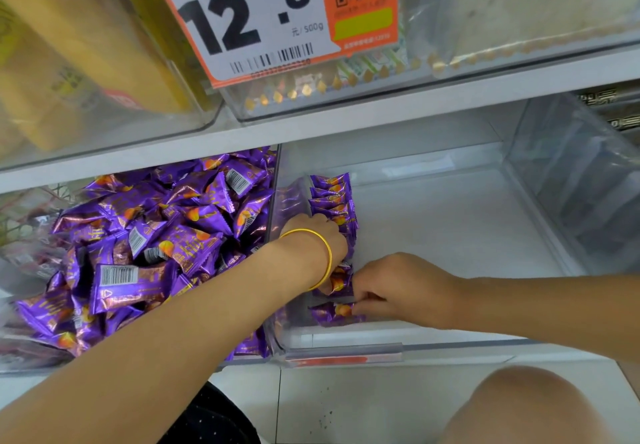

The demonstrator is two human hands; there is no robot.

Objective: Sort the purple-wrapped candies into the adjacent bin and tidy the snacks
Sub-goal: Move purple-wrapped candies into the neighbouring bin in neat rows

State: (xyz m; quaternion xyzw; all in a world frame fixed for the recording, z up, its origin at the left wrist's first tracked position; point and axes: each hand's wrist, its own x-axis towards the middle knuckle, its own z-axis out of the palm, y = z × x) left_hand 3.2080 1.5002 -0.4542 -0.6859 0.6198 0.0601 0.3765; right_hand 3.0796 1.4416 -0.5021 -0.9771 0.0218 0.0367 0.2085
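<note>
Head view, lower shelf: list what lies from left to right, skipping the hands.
In order: heap of loose purple candies → clear divider wall → standing row of purple candies against that wall → bare floor of the adjacent bin → neighbouring clear bin of dark packets.

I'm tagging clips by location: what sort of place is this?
Most likely a shop's bulk-snack shelf: a price tag reading 12.8 per 500g with a barcode, clear shelf bins, and a heap of purple-wrapped candies.

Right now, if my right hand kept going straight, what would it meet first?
Your right hand points left; the purple candies at its fingertips come first, probably then the bin's clear wall.
</note>
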